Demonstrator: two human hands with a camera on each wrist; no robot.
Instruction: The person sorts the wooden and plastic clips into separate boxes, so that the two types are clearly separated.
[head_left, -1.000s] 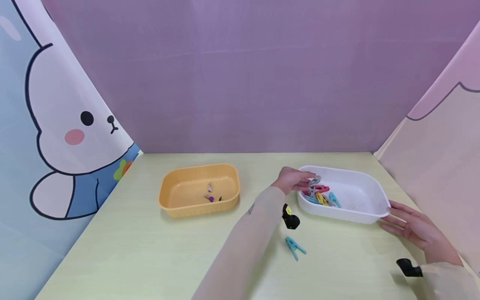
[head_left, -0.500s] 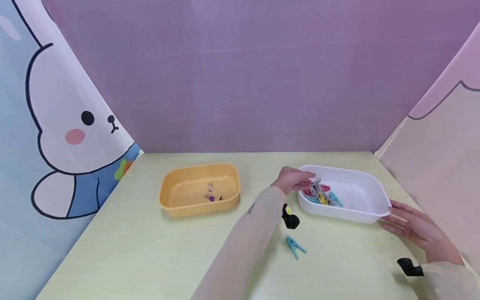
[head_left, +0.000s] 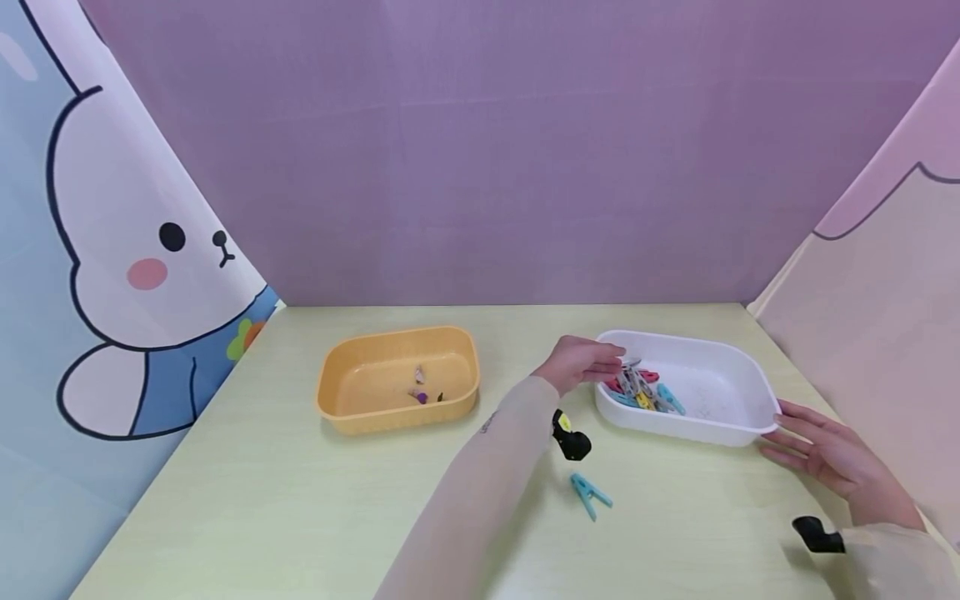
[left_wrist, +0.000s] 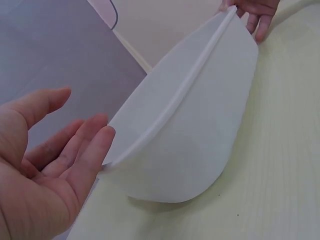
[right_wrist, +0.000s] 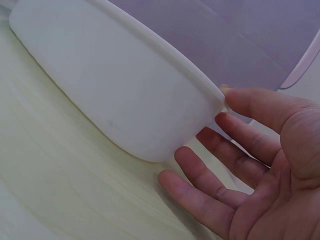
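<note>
In the head view, a white plastic basin (head_left: 712, 383) stands at the right of the table. A pile of grey, red, yellow and blue clothespins (head_left: 642, 392) lies at its left end. My left hand (head_left: 581, 363) is at the basin's left rim, fingers extended and thumb apart, holding nothing. The left wrist view shows its fingertips by the rim. My right hand (head_left: 832, 454) pinches the right end of the rim between thumb and index finger, with the other fingers loosely spread beside the wall. A blue clothespin (head_left: 591, 497) lies on the table in front.
Left of centre stands a yellow-orange basin (head_left: 352, 417) with several small items in it, one a purple piece (head_left: 422, 398). A purple backdrop (head_left: 517, 167) rises behind the table. Printed cloths flank both sides.
A grey clothespin at my left fingertips has dropped onto the pile in the white basin. The left hand has then shifted slightly left. My right hand stays at the rim.
</note>
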